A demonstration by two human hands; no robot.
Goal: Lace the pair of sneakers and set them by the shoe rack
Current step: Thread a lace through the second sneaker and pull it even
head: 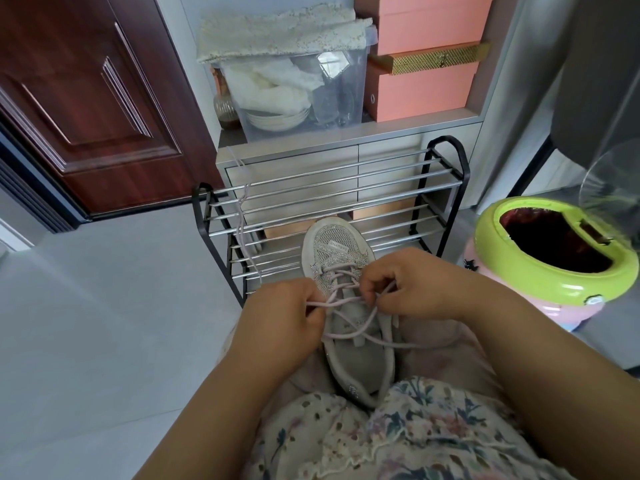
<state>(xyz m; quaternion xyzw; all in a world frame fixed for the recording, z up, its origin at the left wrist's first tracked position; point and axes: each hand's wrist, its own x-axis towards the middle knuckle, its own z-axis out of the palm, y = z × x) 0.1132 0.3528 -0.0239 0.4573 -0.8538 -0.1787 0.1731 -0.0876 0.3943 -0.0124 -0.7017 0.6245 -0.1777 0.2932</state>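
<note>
While the grey sneaker (349, 306) lies on the person's lap, toe pointing at the shoe rack (332, 209), both hands work its pale lilac lace (346, 301). In the head view, the left hand (280, 313) has its fingers curled round one strand at the sneaker's left side, and the right hand (412, 285) pinches another strand over the eyelets, so each grip is closed on the lace. Loose loops cross the tongue and trail toward the right thigh. A second lace (242, 230) hangs over the rack's left bars. Beside the rack's right end stands a green-rimmed bin (491, 233) on the floor. A floral garment (398, 438) covers the lap.
</note>
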